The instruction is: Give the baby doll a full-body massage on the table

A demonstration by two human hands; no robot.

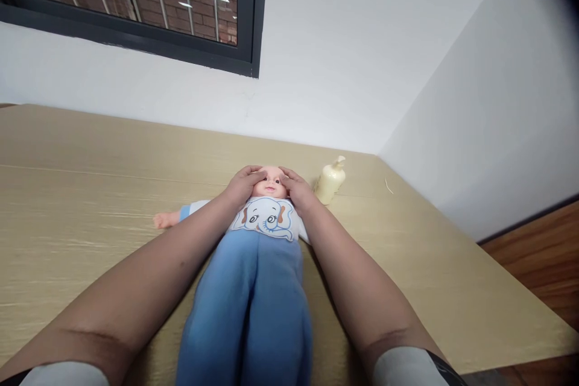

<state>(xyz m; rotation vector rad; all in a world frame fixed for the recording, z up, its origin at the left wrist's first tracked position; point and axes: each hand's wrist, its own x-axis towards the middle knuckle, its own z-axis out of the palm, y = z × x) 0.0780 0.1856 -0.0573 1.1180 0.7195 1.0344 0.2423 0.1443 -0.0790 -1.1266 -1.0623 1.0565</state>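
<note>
Here, each hand (245, 184) seemingly cups the doll's (272, 186) head beside a bottle (330, 182).

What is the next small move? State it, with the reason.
I'd ease the left hand and right hand slightly outward, since they cup the sides of the doll's head with digits very close to its eyes.

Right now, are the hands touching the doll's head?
Touching: the head view shows the left hand and right hand cupping the doll's head from both sides.
</note>
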